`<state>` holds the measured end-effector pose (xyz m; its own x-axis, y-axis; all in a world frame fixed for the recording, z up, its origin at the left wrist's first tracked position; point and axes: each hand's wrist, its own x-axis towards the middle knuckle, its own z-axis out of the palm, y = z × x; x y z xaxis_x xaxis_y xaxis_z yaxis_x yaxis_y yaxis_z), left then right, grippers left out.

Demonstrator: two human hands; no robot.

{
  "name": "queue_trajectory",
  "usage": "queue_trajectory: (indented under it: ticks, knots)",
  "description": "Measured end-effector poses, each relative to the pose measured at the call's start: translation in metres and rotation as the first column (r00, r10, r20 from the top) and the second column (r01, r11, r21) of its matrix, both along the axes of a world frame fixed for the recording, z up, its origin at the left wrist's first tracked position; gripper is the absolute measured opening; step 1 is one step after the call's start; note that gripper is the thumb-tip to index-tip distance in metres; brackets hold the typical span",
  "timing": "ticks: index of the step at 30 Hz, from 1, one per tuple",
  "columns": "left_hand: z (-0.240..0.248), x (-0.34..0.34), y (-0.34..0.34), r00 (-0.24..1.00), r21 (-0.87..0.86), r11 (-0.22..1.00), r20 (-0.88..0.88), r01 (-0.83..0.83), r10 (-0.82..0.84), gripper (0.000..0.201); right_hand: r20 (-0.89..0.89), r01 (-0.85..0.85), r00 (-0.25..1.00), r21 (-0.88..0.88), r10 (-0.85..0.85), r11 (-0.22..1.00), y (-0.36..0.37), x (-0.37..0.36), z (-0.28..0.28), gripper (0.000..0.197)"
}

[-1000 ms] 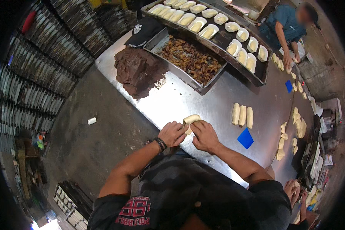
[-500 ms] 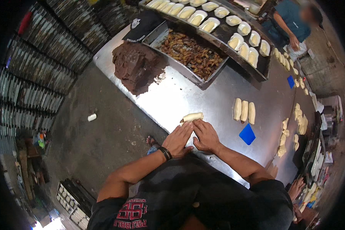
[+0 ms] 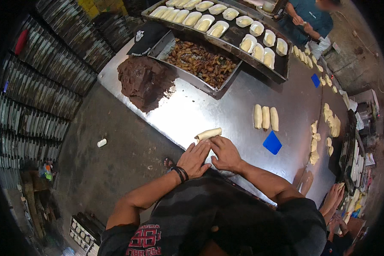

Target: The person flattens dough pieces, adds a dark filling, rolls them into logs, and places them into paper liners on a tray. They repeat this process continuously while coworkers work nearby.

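A pale dough roll (image 3: 209,133) lies on the metal table (image 3: 230,113) just beyond my fingertips, with brown filling showing at its left end. My left hand (image 3: 193,159) lies flat behind it, fingers stretched toward the roll, dark bands around the wrist. Alongside, my right hand (image 3: 225,154) has its fingers extended and its fingertips at the roll's near side. Both hands are open, resting against the roll without wrapping round it. Three finished-looking dough rolls (image 3: 266,118) lie side by side to the right, and a blue flat scraper (image 3: 272,143) is just nearer.
A brown paste mound (image 3: 143,81) sits at the table's left edge. Behind are a pan of browned filling pieces (image 3: 200,62), a black cap (image 3: 147,39) and a tray of dough in white cups (image 3: 281,76). Dough pieces (image 3: 314,145) line the right. Co-workers' hands (image 3: 302,22) show farther off.
My hands have drawn back slightly toward me, so more of the dough roll shows. The whole view has shifted a little. The far co-worker's hands have come together.
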<state>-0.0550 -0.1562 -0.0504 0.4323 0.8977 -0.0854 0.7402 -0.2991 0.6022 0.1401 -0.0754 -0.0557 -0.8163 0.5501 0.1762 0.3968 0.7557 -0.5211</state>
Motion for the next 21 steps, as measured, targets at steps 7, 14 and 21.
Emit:
queue_trajectory:
  ticks: [7, 14, 21]
  knots:
    - [-0.004, 0.006, -0.006, 0.999, 0.098, 0.995, 0.035, -0.024, 0.021, 0.083, -0.025, 0.097, 0.995, 0.196, -0.094, 0.976, -0.013, -0.004, 0.004, 0.048]
    - [-0.019, -0.017, -0.012, 0.974, 0.049, 0.974, -0.064, 0.220, -0.216, 0.072, 0.561, 0.115, 0.828, -0.178, 0.005, 0.977, 0.016, -0.035, 0.034, 0.042]
    - [-0.006, -0.058, -0.036, 0.909, -0.025, 0.990, 0.400, 0.137, -0.115, 0.046, 0.180, 0.311, 0.908, 0.317, -0.378, 0.896, -0.028, -0.064, 0.001, 0.041]
